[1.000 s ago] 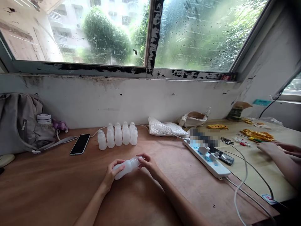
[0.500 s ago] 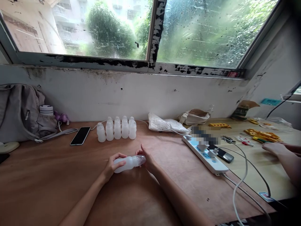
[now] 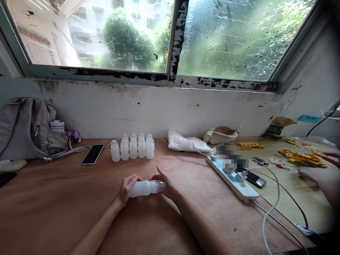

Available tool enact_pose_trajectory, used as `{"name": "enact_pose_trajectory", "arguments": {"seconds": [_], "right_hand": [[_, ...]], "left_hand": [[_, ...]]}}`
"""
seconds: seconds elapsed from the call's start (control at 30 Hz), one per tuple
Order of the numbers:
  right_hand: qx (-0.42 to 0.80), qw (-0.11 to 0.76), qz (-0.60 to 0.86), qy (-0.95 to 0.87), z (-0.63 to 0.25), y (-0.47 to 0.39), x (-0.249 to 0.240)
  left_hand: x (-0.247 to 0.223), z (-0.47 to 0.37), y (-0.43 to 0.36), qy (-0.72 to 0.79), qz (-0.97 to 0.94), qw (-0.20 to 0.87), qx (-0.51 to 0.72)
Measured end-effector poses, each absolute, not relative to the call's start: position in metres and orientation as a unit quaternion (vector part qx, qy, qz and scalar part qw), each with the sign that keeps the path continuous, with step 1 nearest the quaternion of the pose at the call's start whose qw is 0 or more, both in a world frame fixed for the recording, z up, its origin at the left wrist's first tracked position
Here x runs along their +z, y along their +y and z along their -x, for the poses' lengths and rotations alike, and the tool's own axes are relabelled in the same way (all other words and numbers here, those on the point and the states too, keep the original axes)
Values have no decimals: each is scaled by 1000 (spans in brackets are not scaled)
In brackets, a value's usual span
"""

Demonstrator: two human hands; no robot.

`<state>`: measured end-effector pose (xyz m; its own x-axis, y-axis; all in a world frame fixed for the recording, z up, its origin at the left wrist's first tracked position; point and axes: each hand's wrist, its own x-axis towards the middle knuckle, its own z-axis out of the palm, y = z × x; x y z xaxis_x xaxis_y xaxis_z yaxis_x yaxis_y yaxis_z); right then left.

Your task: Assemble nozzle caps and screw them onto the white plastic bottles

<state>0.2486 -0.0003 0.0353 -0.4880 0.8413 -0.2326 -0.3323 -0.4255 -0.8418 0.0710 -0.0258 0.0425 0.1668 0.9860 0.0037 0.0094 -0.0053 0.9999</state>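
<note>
A small translucent white plastic bottle (image 3: 145, 188) lies sideways over the wooden table (image 3: 53, 198), cap end pointing right. My left hand (image 3: 126, 188) grips its base. My right hand (image 3: 162, 182) holds the clear cap end with its fingertips. A cluster of several matching white bottles (image 3: 132, 147) stands upright farther back near the wall.
A black phone (image 3: 92, 154) and a grey backpack (image 3: 25, 129) lie at the left. A crumpled white bag (image 3: 186, 143), a white power strip (image 3: 233, 179) with cables and a second phone are at the right. Another person's hands (image 3: 321, 175) work over yellow parts (image 3: 300, 156) at far right.
The bottle has turned to lie more level, and my right hand has slid onto its cap end. The view has shifted slightly; the other person's hands have moved a little.
</note>
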Motion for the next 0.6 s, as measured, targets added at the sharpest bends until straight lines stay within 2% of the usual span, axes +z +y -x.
{"name": "enact_pose_trajectory", "arguments": {"seconds": [0.27,0.6], "right_hand": [[783,360,328,-387,-247,2,27],[762,391,335,-394,-241,1,27]], "left_hand": [[36,-75,-29,472,-542,499,483],[30,-77,-31,516,-523,450,508]]}}
